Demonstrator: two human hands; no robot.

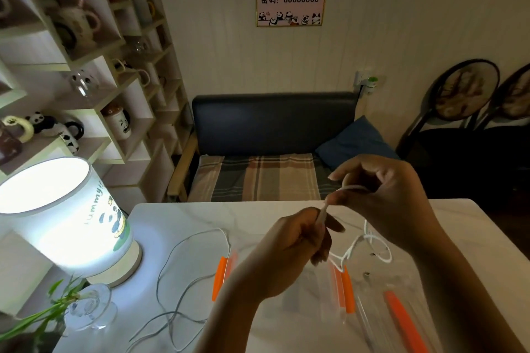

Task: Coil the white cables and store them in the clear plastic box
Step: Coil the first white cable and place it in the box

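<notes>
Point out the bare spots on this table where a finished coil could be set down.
Bare marble lies along the table's far edge, between the lamp and the hands. Crowded: the front left, where a loose cable loops from the lamp's base toward the near edge, and the centre-right, taken by the clear plastic box with its orange latches.

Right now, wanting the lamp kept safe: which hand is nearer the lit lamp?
Left. The left hand is mid-table, right of the lamp; the right hand is farther right. Neither touches it.
</notes>
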